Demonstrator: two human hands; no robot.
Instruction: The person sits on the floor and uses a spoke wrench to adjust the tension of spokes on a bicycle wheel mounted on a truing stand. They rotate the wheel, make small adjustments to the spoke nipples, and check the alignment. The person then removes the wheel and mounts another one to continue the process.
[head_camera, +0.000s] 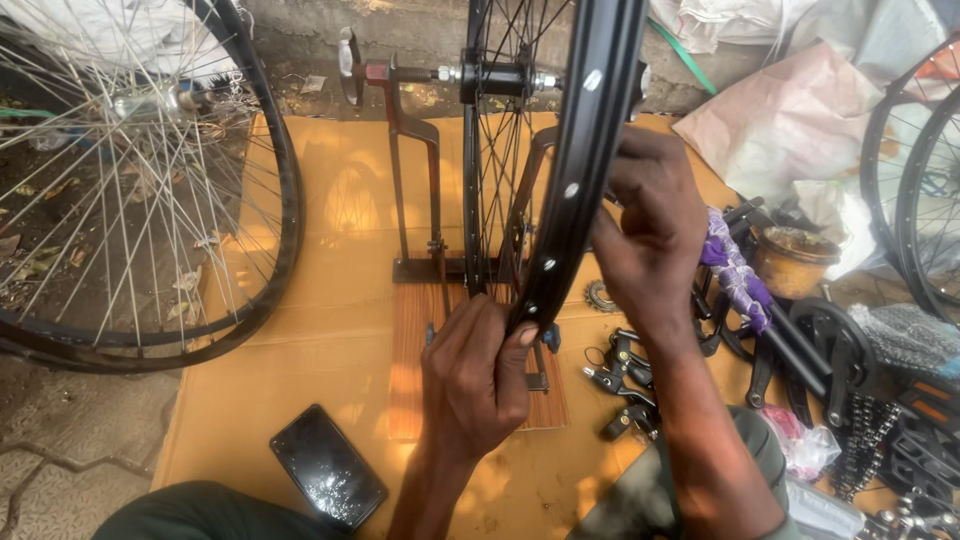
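Observation:
A black bicycle wheel rim with thin spokes stands upright in a dark metal truing stand, its hub on the stand's axle. My left hand grips the near bottom of the rim, thumb pressed on its outer face. My right hand holds the rim higher up from the right side, fingers curled around it. The stand rests on a small wooden board laid on tan cardboard.
A second spoked wheel lies at the left. A black phone lies on the cardboard near my knee. At the right sit brake parts, a sprocket, crank arms, a chain, a rusty bowl and more wheels.

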